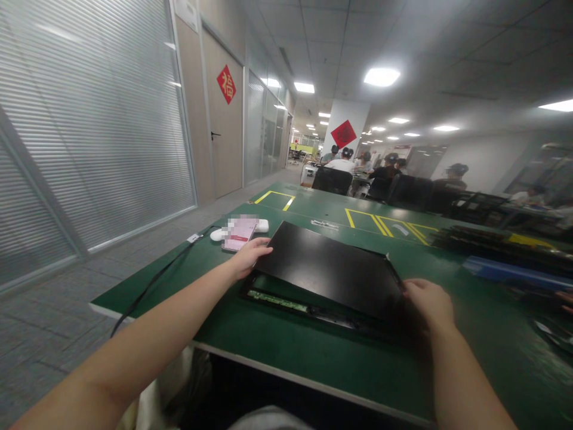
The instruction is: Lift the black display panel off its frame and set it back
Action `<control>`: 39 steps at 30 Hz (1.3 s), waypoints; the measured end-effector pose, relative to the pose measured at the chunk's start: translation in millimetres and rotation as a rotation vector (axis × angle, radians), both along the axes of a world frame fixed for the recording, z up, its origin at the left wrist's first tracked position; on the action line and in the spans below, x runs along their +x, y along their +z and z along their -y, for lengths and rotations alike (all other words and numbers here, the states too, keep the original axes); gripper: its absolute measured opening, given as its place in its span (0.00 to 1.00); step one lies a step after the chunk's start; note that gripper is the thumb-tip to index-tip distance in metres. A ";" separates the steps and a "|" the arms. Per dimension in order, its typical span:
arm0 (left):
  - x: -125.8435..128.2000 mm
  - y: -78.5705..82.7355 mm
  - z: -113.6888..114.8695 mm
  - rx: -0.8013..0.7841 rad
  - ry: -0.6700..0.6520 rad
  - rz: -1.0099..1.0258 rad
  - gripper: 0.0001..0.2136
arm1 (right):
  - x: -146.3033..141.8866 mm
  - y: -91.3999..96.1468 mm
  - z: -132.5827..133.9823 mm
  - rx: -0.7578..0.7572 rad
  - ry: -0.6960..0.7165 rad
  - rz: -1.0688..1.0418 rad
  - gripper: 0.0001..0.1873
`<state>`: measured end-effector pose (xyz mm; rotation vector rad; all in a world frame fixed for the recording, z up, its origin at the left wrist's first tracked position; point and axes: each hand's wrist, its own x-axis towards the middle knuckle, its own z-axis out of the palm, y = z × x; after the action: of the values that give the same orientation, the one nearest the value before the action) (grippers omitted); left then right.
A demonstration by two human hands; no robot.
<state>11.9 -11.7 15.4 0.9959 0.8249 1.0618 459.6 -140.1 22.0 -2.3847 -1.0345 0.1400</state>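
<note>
A thin black rectangular panel (pixel 331 269), smooth like a display screen, is held tilted over the green table. My left hand (pixel 251 257) is closed on its left edge, thumb on top. At the right edge, my right hand (pixel 430 301) grips the panel near its near corner; the fingertips are partly hidden. Under the panel lies a black frame (pixel 331 315) with a narrow green circuit board (pixel 277 300) along its near side. The rest of the frame is covered by the panel.
A phone (pixel 239 236) and a white object (pixel 216 235) lie left on the green table (pixel 170 286), beside a black cable (pixel 156 278). Yellow tape outlines (pixel 380 224) mark the far side. Dark strips (pixel 501 242) and a blue item (pixel 514 272) lie right. People sit beyond.
</note>
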 end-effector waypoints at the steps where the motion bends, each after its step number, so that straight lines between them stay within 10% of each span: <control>1: -0.2 -1.0 -0.9 0.000 0.001 0.003 0.21 | 0.8 -0.8 -0.2 0.008 -0.003 -0.006 0.17; 39: 2.0 2.6 4.9 0.021 0.043 -0.054 0.21 | 1.0 -4.1 0.9 0.083 -0.001 -0.049 0.19</control>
<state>13.9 -16.6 18.0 1.0322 0.8841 1.0859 460.6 -141.0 17.9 -2.2959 -0.9976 0.1517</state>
